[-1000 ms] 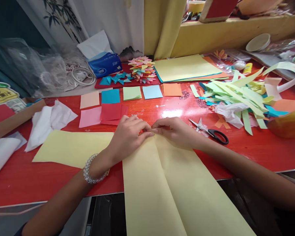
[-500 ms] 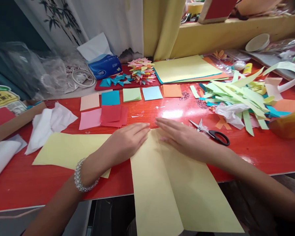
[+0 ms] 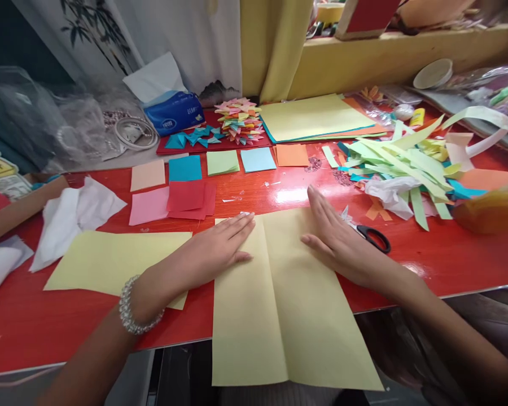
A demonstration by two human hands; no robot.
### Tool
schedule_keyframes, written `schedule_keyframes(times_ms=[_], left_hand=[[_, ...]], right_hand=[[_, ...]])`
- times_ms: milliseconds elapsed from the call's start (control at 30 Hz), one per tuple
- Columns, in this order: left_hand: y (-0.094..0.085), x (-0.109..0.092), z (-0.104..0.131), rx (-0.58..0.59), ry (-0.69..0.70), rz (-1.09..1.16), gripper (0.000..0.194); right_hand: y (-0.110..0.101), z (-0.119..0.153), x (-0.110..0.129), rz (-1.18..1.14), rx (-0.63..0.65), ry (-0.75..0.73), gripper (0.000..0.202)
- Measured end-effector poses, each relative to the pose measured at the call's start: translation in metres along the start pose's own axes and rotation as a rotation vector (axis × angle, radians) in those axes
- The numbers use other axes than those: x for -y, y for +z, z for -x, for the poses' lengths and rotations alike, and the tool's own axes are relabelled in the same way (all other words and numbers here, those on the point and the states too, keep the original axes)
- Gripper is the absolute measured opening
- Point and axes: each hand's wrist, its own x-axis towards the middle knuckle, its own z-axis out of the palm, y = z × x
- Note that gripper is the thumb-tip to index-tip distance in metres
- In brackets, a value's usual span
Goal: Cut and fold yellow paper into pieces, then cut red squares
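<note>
A large yellow sheet of paper (image 3: 254,321) with a crease down its middle lies unfolded before me, its near part hanging past the table edge. My left hand (image 3: 222,242) rests flat on its upper left part, fingers stretched out. On the upper right part lies my right hand (image 3: 330,239), palm down, with the thumb apart from the fingers. Scissors with black handles (image 3: 375,238) lie just beyond my right hand, their blades partly hidden by it. Another yellow sheet (image 3: 105,260) sits under my left forearm.
Small coloured paper squares (image 3: 186,196) lie in rows behind the sheet. A folded-paper model (image 3: 240,121) and a blue tissue pack (image 3: 173,111) stand at the back. Paper strips (image 3: 406,163) are heaped at right, near stacked large sheets (image 3: 315,117). Crumpled tissue (image 3: 76,208) lies left.
My hands have moved apart, the right one outward to the right. The creased sheet now lies flatter and more spread out. The view has shifted slightly.
</note>
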Motion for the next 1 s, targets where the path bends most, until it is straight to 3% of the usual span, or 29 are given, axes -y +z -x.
schedule_keyframes(times_ms=[167,267,333,433,567,633,733,833,1000], left_hand=[[-0.003,-0.004,0.001,0.086,-0.048,0.06,0.062],[-0.005,-0.009,0.0,0.099,-0.02,0.055,0.057],[-0.006,-0.012,-0.002,0.113,0.005,0.05,0.054],[-0.004,-0.015,-0.005,0.094,0.002,0.053,0.054],[0.002,-0.014,-0.007,0.034,0.005,0.032,0.055],[0.004,-0.014,-0.007,0.013,0.025,0.012,0.055],[0.007,-0.016,-0.007,-0.023,0.038,-0.022,0.056],[0.009,-0.017,-0.008,-0.062,-0.048,-0.028,0.066],[0.01,-0.016,-0.01,-0.066,-0.226,0.0,0.079]], right_hand=[[0.004,0.019,-0.05,0.09,0.097,0.005,0.073],[-0.01,0.014,-0.071,0.216,0.095,-0.041,0.063],[-0.025,0.006,-0.063,0.245,0.035,-0.05,0.055],[-0.044,-0.012,-0.02,0.17,-0.048,-0.1,0.053],[-0.048,-0.031,0.031,0.265,0.076,-0.368,0.052],[-0.039,-0.034,0.034,0.319,0.18,-0.452,0.054],[-0.021,-0.027,0.023,0.352,0.274,-0.419,0.064],[-0.004,-0.013,0.017,0.381,0.226,-0.311,0.081],[0.014,-0.001,0.03,0.387,0.16,-0.141,0.094]])
